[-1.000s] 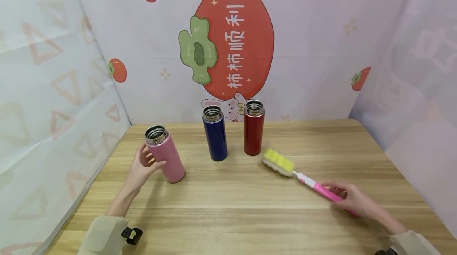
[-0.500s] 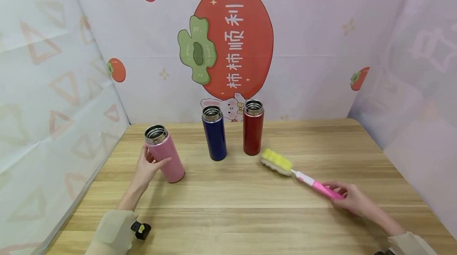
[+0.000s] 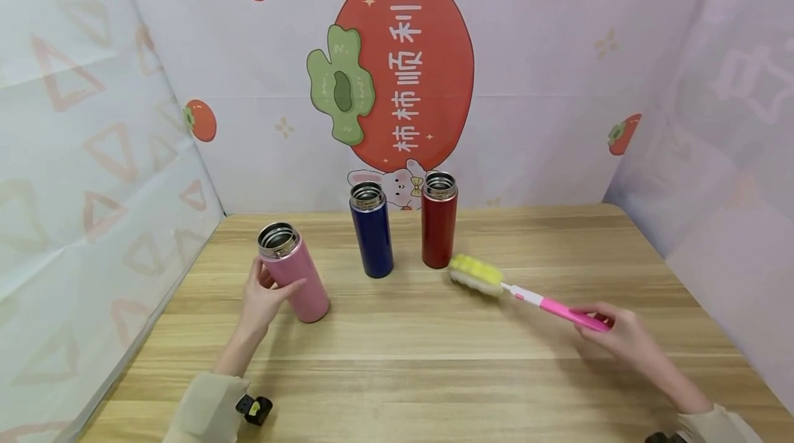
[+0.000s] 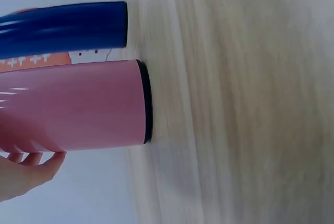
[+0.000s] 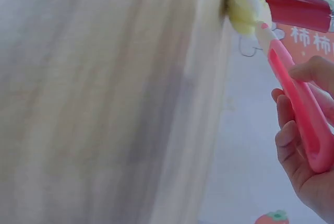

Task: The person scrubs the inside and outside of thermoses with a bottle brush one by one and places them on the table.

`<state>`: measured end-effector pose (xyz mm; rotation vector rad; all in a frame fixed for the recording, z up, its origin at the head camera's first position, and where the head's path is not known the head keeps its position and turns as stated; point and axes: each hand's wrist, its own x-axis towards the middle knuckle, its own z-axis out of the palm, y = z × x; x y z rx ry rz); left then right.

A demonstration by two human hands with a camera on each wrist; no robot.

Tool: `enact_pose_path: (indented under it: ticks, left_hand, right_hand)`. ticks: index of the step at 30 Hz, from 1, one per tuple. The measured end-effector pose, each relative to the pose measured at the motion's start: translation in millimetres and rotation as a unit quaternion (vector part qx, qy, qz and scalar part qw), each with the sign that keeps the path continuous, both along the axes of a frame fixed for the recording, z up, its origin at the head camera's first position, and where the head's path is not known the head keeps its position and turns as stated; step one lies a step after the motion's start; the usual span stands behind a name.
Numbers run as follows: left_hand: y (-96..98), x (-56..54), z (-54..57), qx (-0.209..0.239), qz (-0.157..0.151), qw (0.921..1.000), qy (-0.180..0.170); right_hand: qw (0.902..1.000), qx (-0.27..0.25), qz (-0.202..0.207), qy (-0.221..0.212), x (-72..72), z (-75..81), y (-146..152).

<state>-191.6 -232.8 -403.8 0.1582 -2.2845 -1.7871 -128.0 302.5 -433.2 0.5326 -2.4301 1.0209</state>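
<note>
Plainly, your left hand [image 3: 262, 302] had the pink bottle [image 3: 298, 288] in a partly spread grip, the fingers round its far side and the thumb laid across its front. That bottle stood upright at the left of the wooden table [image 3: 397, 402], its steel mouth facing up. Your right hand [image 3: 620, 336], over the right side, held the brush [image 3: 526, 295] near the end of its pink handle [image 3: 564, 311], thumb and fingers closed about it. The brush pointed away from you toward the middle, its yellow-and-white head [image 3: 476, 273] just beside the base of the red bottle [image 3: 438, 233]; you could not tell whether the two touched. The blue bottle [image 3: 374, 240] stood upright between the pink and red ones, near the red. Behind the table, a backdrop [image 3: 533, 119] showed a large printed persimmon [image 3: 428, 78] with white characters.
</note>
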Motion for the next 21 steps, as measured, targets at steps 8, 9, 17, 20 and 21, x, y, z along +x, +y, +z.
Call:
enact_pose_path:
  ticks: [8,9,17,20,21]
  left_hand:
    - [20.1,10.7,-1.8,0.015,-0.023,0.9993,0.027]
    - [22.9,11.7,-1.9,0.015,-0.027,0.9991,0.030]
    - [47.6,19.5,2.4,0.049,-0.074,0.9954,0.038]
    - [57.2,21.7,2.1,0.061,-0.096,0.9930,0.033]
    - [60.0,22.4,1.7,0.061,-0.101,0.9925,0.031]
  right_hand:
    - [0.9976,-0.045,-0.053,-0.002,-21.9,-22.6,22]
    - [0.9965,-0.057,-0.061,-0.013,-28.2,-32.6,30]
    - [0.9809,-0.072,-0.146,-0.106,-51.5,-53.3,44]
    - [0.9806,-0.072,-0.122,-0.135,-36.5,-11.1,15]
    - [0.9812,-0.074,-0.104,-0.144,-30.5,5.6,5]
